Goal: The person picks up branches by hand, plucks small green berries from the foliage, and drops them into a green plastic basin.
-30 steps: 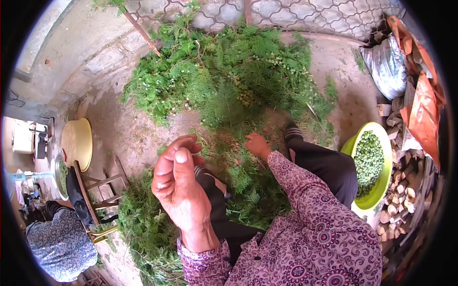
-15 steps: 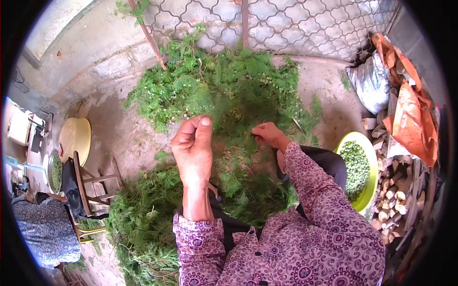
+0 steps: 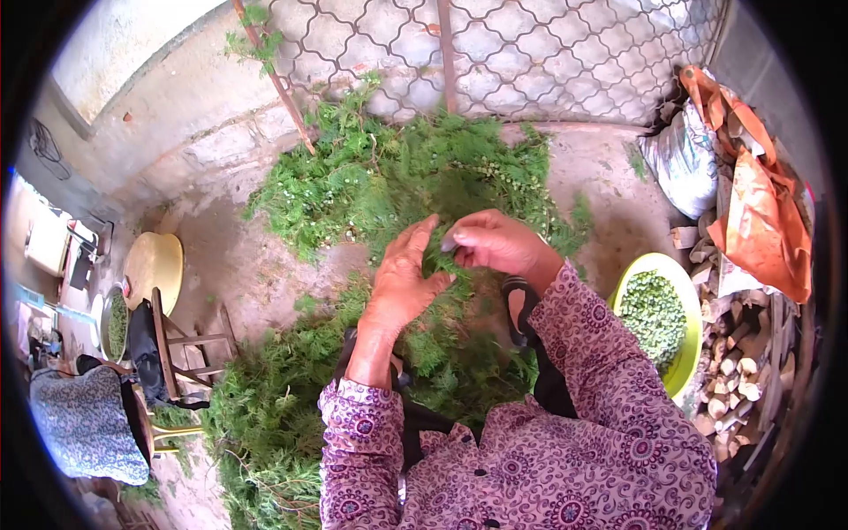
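Observation:
My left hand is raised in the middle of the view, its fingers curved and its thumb a little apart, around a small green evergreen sprig. Right beside it, my right hand has thumb and fingers pinched together at the sprig's upper side; what sits in the pinch is too small to name. Below and beyond both hands lies a heap of feathery evergreen branches dotted with small pale green cones. More cut branches spread over the ground at my left and between my feet.
On my right stands a yellow-green basin full of small green cones, next to stacked firewood, an orange bag and a white sack. A wooden chair, a round yellow tub and another person are left. Metal lattice closes the far side.
My right hand has come up and left to meet my left hand. The left hand has turned, its fingers less tightly closed and moved slightly right. The view has shifted a little.

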The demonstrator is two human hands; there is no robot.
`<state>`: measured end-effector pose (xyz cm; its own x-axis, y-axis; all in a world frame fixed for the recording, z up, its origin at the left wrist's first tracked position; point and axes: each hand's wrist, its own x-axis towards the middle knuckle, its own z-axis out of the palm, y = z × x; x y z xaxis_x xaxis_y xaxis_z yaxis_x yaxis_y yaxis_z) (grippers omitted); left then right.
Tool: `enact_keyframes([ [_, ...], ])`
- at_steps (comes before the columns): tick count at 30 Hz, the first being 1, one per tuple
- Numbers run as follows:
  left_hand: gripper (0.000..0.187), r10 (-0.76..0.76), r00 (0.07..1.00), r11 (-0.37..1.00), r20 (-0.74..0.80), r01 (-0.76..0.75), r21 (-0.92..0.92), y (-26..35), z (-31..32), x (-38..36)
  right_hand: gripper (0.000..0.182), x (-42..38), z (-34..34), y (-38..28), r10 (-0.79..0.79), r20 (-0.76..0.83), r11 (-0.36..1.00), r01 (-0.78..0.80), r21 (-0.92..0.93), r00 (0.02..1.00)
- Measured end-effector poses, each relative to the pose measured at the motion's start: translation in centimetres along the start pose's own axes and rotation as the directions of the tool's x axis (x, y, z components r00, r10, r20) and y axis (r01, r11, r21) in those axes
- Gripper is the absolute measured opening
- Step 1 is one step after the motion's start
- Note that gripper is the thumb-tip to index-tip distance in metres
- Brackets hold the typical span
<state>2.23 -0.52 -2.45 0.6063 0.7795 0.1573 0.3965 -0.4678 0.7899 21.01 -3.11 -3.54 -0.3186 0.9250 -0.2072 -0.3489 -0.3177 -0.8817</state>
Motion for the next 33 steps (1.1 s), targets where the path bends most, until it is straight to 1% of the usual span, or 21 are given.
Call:
enact_keyframes([
  [1, 0.066, -0.019, 1.0, 1.0, 0.009, 0.02, -0.014, 0.3, 0.0, -0.1, 0.027, 0.5, 0.1, 0.4, -0.01, 0.06, 1.0, 0.01, -0.014, 0.998],
  [2, 0.066, -0.022, 1.0, 1.0, 0.022, 0.022, -0.001, -0.1, 0.0, 0.1, 0.027, 1.0, 0.3, 0.3, -0.018, 0.06, 1.0, 0.018, 0.003, 0.998],
  [4, 0.055, 0.027, 0.999, 0.972, 0.031, -0.019, -0.233, -0.9, 0.2, 0.4, 0.027, 1.5, 0.6, -0.6, -0.06, 0.099, 0.99, 0.072, -0.118, 0.993],
  [5, 0.055, 0.03, 0.999, 0.974, 0.043, -0.019, -0.225, -1.0, 0.3, 0.5, 0.024, 1.6, 0.4, -0.9, -0.048, 0.096, 0.984, 0.064, -0.169, 0.994],
  [7, 0.044, -0.055, 0.998, 0.961, -0.01, 0.05, -0.27, -0.5, 0.3, 0.8, 0.024, 1.5, 0.5, -1.8, -0.055, 0.071, 0.986, 0.065, -0.152, 0.996],
  [8, 0.044, -0.053, 0.999, 0.962, -0.001, 0.051, -0.267, -0.5, 0.5, 1.1, 0.024, 1.2, 0.6, -2.3, -0.052, 0.049, 0.988, 0.059, -0.144, 0.997],
  [11, 0.033, -0.257, 0.966, 0.783, 0.017, 0.219, -0.582, -0.7, 0.8, 1.5, 0.027, 0.3, -0.1, -2.9, -0.111, -0.047, 0.985, 0.104, -0.135, 0.993],
  [12, 0.033, -0.256, 0.966, 0.785, 0.023, 0.222, -0.578, -0.7, 0.8, 1.5, 0.027, 0.0, -0.5, -3.0, -0.145, -0.101, 0.979, 0.129, -0.155, 0.984],
  [15, 0.022, -0.365, 0.93, 0.549, -0.039, 0.182, -0.816, -0.2, 0.3, 1.9, 0.026, -0.5, -2.5, -2.8, -0.17, -0.176, 0.983, 0.155, -0.1, 0.969],
  [16, 0.022, -0.361, 0.932, 0.554, -0.039, 0.181, -0.813, -0.1, 0.3, 1.9, 0.028, -0.8, -2.9, -2.9, -0.177, -0.209, 0.983, 0.164, -0.077, 0.962],
  [18, 0.019, -0.503, 0.859, 0.472, -0.099, 0.177, -0.864, 0.2, 0.4, 1.9, 0.023, -1.4, -3.4, -3.1, -0.158, -0.218, 0.987, 0.145, -0.072, 0.963],
  [20, 0.015, -0.49, 0.867, 0.477, -0.088, 0.182, -0.86, 0.1, 0.8, 2.0, 0.022, -1.7, -3.5, -2.9, -0.173, -0.219, 0.984, 0.158, -0.087, 0.96],
  [21, 0.017, -0.513, 0.857, 0.474, -0.047, 0.237, -0.848, -0.1, 1.1, 2.1, 0.022, -1.7, -3.3, -2.9, -0.176, -0.217, 0.983, 0.161, -0.086, 0.96],
  [22, 0.019, -0.537, 0.844, 0.467, -0.005, 0.292, -0.835, 0.0, 1.4, 2.2, 0.02, -1.7, -3.1, -2.9, -0.204, -0.174, 0.976, 0.185, -0.119, 0.964],
  [24, 0.017, -0.504, 0.864, 0.481, -0.004, 0.276, -0.832, 0.3, 2.1, 2.3, 0.017, -2.0, -1.6, -3.1, -0.227, -0.128, 0.956, 0.195, -0.218, 0.965],
  [26, 0.011, -0.503, 0.864, 0.469, 0.027, 0.299, -0.831, 0.4, 2.6, 2.4, 0.019, -1.8, -0.4, -2.7, -0.287, -0.029, 0.891, 0.256, -0.376, 0.957],
  [27, 0.011, -0.501, 0.865, 0.478, 0.029, 0.305, -0.824, 0.5, 2.6, 2.4, 0.021, -1.3, 0.0, -1.8, -0.367, -0.007, 0.821, 0.32, -0.472, 0.93],
  [28, 0.011, -0.502, 0.864, 0.481, 0.027, 0.305, -0.822, 0.0, 2.9, 2.5, 0.023, -1.0, 0.2, -1.0, -0.403, 0.008, 0.719, 0.322, -0.616, 0.915],
  [30, 0.012, -0.413, 0.909, 0.528, -0.061, 0.185, -0.829, -1.0, 3.6, 2.8, 0.023, -0.7, 0.7, -0.3, -0.637, 0.129, 0.304, 0.402, -0.864, 0.76],
  [32, 0.011, -0.419, 0.906, 0.507, -0.065, 0.174, -0.844, -0.7, 3.6, 2.7, 0.023, -0.4, 0.9, 0.2, -0.654, 0.108, 0.295, 0.384, -0.875, 0.749],
  [33, 0.011, -0.48, 0.877, 0.484, -0.006, 0.259, -0.836, -0.1, 3.2, 2.6, 0.023, -0.4, 1.0, 0.3, -0.67, 0.089, 0.285, 0.366, -0.886, 0.737],
])
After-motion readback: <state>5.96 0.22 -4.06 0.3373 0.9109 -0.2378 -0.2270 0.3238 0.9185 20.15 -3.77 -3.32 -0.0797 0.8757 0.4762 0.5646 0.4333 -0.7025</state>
